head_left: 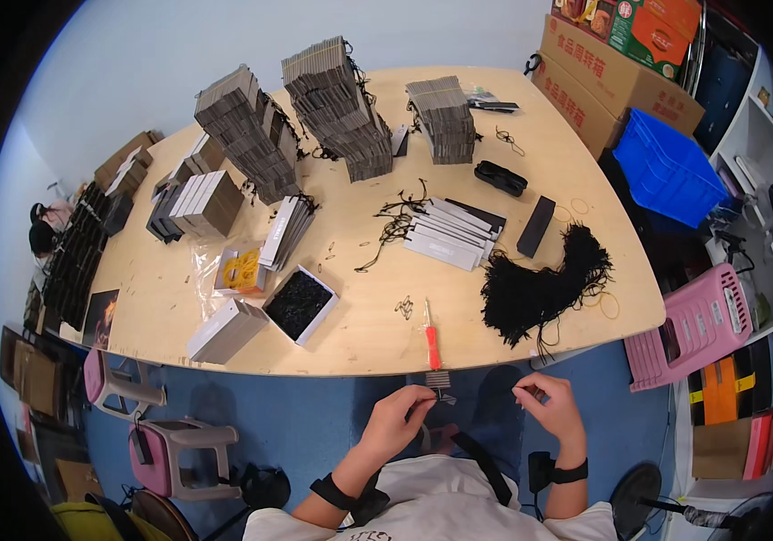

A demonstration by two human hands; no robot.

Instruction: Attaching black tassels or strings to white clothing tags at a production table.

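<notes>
Just off the table's front edge, my left hand [395, 420] has thumb and fingertips pinched together. Beside those fingertips is a small striped grey piece [439, 380] at the table edge; whether they touch it is unclear. My right hand [552, 408] is to the right, its thumb and index finger also pinched. Anything in either pinch is too small to make out. On the table ahead lies a red-handled tool with a thin shaft [432, 346], and past it some small metal clips [403, 308]. A heap of black cords [539, 293] lies at the right.
Grey sleeves with black cords [448, 236] fan out mid-table [359, 316]. Tall banded stacks [337, 108] stand behind. At left are a white box of small black pieces [321, 317] and a box of yellow rubber bands [240, 270]. Pink stools [147, 455] and a blue crate [666, 171] flank the table.
</notes>
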